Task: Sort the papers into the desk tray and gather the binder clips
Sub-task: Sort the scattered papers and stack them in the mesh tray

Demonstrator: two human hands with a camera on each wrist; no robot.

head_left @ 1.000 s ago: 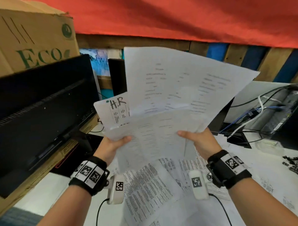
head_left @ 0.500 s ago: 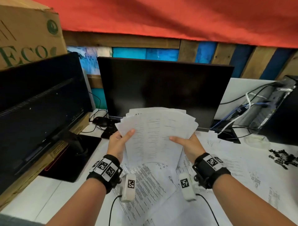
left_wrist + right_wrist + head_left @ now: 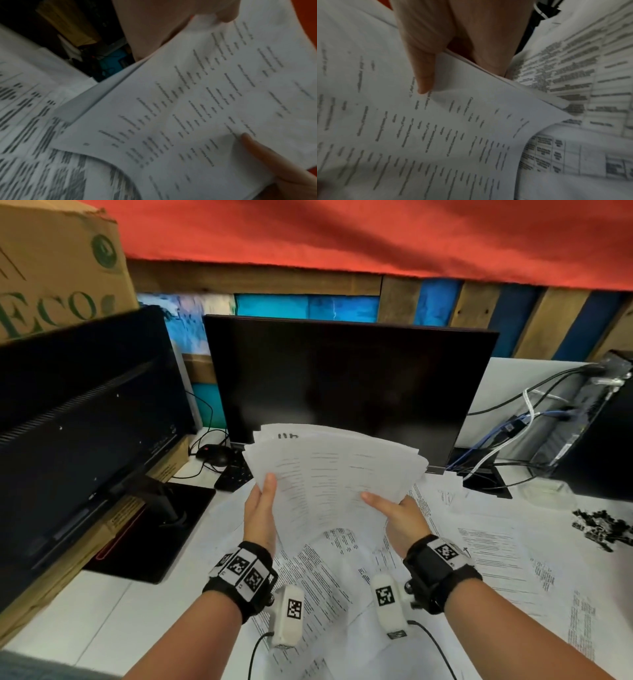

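Observation:
A fanned sheaf of printed papers [image 3: 335, 474] is held above the desk in front of the centre monitor. My left hand [image 3: 262, 515] grips its left edge, thumb on top. My right hand [image 3: 394, 510] grips the right edge, thumb lying across the top sheet. The left wrist view shows the sheaf [image 3: 197, 108] with the left thumb pressed on it, and the right wrist view shows the sheaf [image 3: 436, 135] pinched between thumb and fingers. More loose printed sheets [image 3: 486, 549] cover the desk below. A heap of black binder clips [image 3: 603, 525] lies at the far right.
A dark monitor [image 3: 342, 392] stands straight ahead, a second monitor [image 3: 78, 419] at the left on a cardboard box [image 3: 51, 268]. A mouse [image 3: 214, 453] and keyboard corner sit behind the papers. Cables [image 3: 507, 440] and a computer case crowd the right. A clear plastic container [image 3: 544, 491] sits near the clips.
The sheaf has come down from in front of my face to desk height and its sheets have been drawn closer together. Both hands keep their grip on its edges.

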